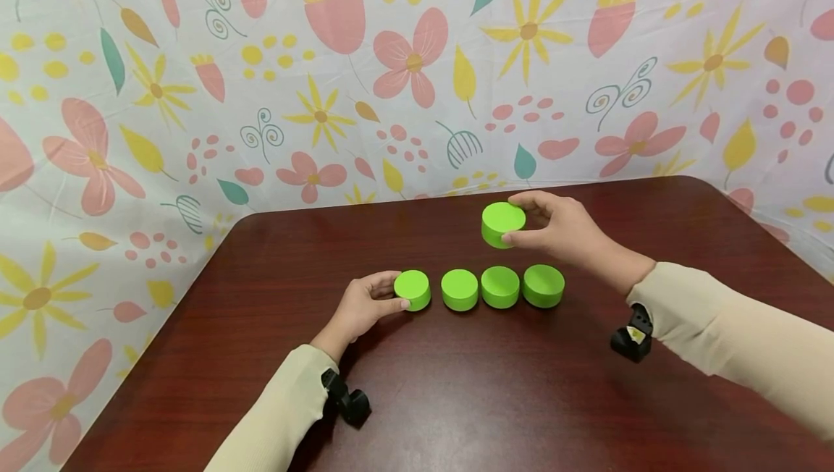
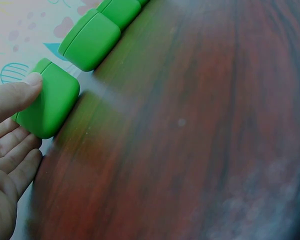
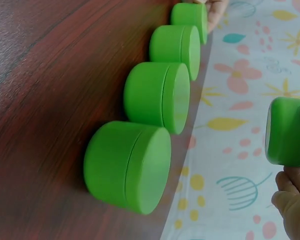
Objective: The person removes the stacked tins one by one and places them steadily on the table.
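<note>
Small round green lidded jars are on the table. My left hand (image 1: 360,308) grips the leftmost jar (image 1: 412,289), which stands on the table; its thumb (image 2: 32,80) lies against the jar in the left wrist view. To the right, three more jars stand in a row: one jar (image 1: 459,289) with a gap beside the left one, a middle jar (image 1: 499,287), and a right-end jar (image 1: 544,285). Behind and above the middle of that row, my right hand (image 1: 563,227) pinches another green jar (image 1: 503,224) between thumb and fingers, lifted off the table.
The dark reddish-brown wooden table (image 1: 456,392) carries the row of jars. A white cloth (image 1: 391,153) with printed flowers and leaves hangs behind its back edge. Black wrist cameras are strapped over both light sleeves (image 1: 730,327).
</note>
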Motion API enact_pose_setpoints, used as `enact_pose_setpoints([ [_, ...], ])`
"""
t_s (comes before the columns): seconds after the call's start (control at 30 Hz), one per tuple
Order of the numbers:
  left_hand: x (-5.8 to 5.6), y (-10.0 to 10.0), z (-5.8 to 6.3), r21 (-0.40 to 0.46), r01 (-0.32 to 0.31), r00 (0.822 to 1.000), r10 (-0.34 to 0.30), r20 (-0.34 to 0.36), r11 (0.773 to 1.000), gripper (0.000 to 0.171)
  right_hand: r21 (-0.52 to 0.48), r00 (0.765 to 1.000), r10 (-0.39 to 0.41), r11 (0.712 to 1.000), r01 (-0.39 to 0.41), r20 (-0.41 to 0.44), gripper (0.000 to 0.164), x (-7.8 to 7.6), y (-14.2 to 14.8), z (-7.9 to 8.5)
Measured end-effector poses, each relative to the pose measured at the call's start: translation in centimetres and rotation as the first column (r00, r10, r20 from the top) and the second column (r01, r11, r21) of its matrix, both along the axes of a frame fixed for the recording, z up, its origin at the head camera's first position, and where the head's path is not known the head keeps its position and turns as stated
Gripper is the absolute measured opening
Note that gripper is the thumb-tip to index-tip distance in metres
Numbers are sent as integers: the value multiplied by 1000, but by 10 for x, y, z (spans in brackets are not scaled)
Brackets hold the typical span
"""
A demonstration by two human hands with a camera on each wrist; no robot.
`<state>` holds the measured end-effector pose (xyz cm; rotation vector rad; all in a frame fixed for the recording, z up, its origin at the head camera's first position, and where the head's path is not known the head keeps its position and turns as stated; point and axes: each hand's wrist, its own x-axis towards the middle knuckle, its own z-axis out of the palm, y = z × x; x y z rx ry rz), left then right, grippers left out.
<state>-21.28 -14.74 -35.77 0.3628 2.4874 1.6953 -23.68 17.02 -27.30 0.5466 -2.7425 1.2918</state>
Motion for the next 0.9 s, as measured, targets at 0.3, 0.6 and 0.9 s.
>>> enact_pose_setpoints([
  [0.3,-1,0,-1,9,-3,1000,3,17,1000,48,10,998,-66,998,66,-1,65,4,16,-2],
  [0.6,-1,1,0,0,-10,1000,10,14,1000,48,10,993,-115,993,115,-9,66,8,31,-6],
  [0.9,1,2,2,6,-19,1000,19,22,1000,48,-20,986,-161,987,160,-34,62,10,45,-13],
])
